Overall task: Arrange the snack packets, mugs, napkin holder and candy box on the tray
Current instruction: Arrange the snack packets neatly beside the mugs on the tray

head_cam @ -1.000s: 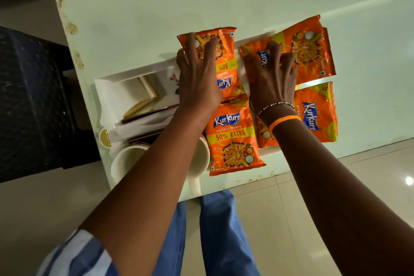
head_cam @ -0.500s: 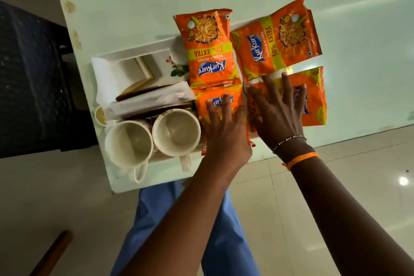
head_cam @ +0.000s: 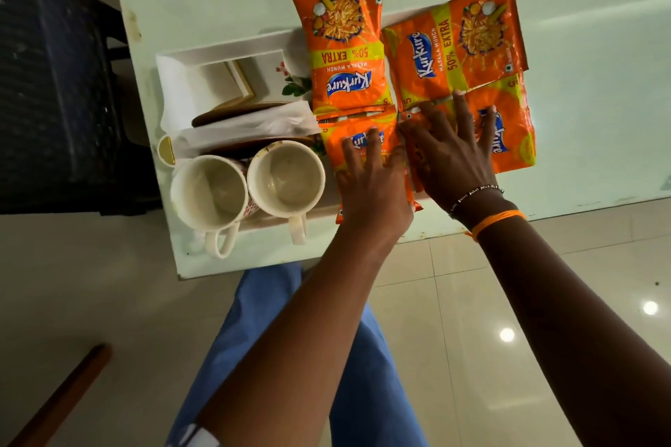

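Several orange Kurkure snack packets lie side by side on the right part of the white tray (head_cam: 218, 51). One far packet (head_cam: 345, 54) points away from me, another (head_cam: 454, 43) lies angled to its right. My left hand (head_cam: 370, 185) rests flat with spread fingers on the near left packet (head_cam: 357, 136). Flat on the near right packet (head_cam: 508, 131) lies my right hand (head_cam: 450, 156). Two cream mugs (head_cam: 208, 192) (head_cam: 287, 180) stand at the tray's near left, handles toward me. Behind them is the napkin holder (head_cam: 250, 125) with white napkins, and beyond it a white box (head_cam: 232, 80).
The tray sits on a pale green table (head_cam: 599, 83) whose near edge runs just below the mugs. A dark woven chair (head_cam: 54, 83) stands at the left. My blue-trousered legs (head_cam: 363, 374) and a tiled floor lie below.
Both hands have come back from the two far packets to the two near packets and now press flat on them. The mugs are uncovered.
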